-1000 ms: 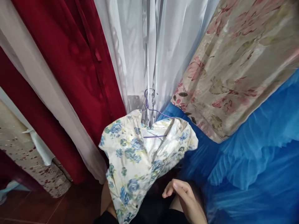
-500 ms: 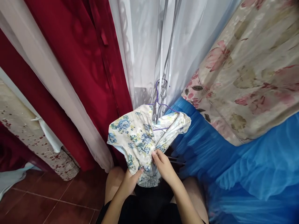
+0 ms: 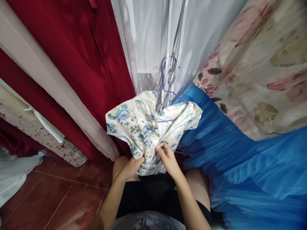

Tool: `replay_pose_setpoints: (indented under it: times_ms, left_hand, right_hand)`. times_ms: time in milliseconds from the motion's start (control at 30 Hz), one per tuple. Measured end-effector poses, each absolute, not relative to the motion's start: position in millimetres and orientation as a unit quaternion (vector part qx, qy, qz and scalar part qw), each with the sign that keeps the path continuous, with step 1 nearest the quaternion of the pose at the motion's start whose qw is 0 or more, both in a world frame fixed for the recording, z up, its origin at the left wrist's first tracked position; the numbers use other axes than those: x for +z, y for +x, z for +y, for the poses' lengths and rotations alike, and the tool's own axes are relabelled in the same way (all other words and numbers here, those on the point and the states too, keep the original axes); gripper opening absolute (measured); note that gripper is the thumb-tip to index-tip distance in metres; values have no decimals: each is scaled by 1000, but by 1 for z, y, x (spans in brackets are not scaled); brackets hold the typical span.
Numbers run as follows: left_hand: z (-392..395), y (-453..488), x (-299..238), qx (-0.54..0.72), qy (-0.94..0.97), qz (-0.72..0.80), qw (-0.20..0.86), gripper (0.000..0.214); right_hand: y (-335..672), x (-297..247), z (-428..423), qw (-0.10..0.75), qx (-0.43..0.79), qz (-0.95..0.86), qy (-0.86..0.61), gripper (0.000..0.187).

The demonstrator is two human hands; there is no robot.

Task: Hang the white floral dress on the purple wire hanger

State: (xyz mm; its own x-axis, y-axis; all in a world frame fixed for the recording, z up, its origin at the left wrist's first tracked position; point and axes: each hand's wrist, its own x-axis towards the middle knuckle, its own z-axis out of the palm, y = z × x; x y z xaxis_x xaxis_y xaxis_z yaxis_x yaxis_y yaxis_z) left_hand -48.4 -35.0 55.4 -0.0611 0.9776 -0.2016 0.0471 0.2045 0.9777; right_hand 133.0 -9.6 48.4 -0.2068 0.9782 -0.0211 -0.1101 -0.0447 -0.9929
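Note:
A cream blouse [image 3: 146, 131] with blue flowers and a V neckline hangs in front of me on a purple wire hanger [image 3: 163, 76]. Its gathered lower edge is above my lap. My left hand [image 3: 133, 166] grips the blouse's lower left side, thumb on top and fingers hidden behind the cloth. On the front, just below the V of the neckline, my right hand [image 3: 167, 157] pinches the fabric between thumb and curled fingers.
A white curtain-like cloth [image 3: 146, 38] hangs behind the hanger. Red cloth [image 3: 96, 57] hangs on the left, and blue tulle [image 3: 240, 169] with a floral fabric [image 3: 259, 92] on the right. Red floor tiles [image 3: 64, 195] show at lower left.
The blouse, hanger and both hands appear higher in view, as the camera has tilted down a little. Both hands keep their hold on the blouse at about the same places.

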Motion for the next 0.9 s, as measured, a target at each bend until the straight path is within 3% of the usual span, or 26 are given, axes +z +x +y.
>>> replay_pose_setpoints:
  times_ms: [233,433,500,600,700,900]
  left_hand:
    - [-33,-33,59,418,467,558,544,36]
    - [-22,-33,47,456,438,556,541,44]
    - [-21,-35,36,532,409,583,459,52]
    - [-24,-28,26,629,378,636,241,63]
    - [-29,-6,25,616,481,606,151,53]
    - [-23,27,26,567,618,497,223,9]
  right_hand:
    - [139,63,-16,464,537,-546,-446,23]
    - [150,60,-16,478,541,-531,-444,29]
    - [156,58,-18,479,553,-506,-457,32]
    - [161,57,-21,470,558,-493,-475,34]
    - [157,60,-23,468,563,-485,-478,32]
    - [144,64,-30,474,552,-507,-463,27]
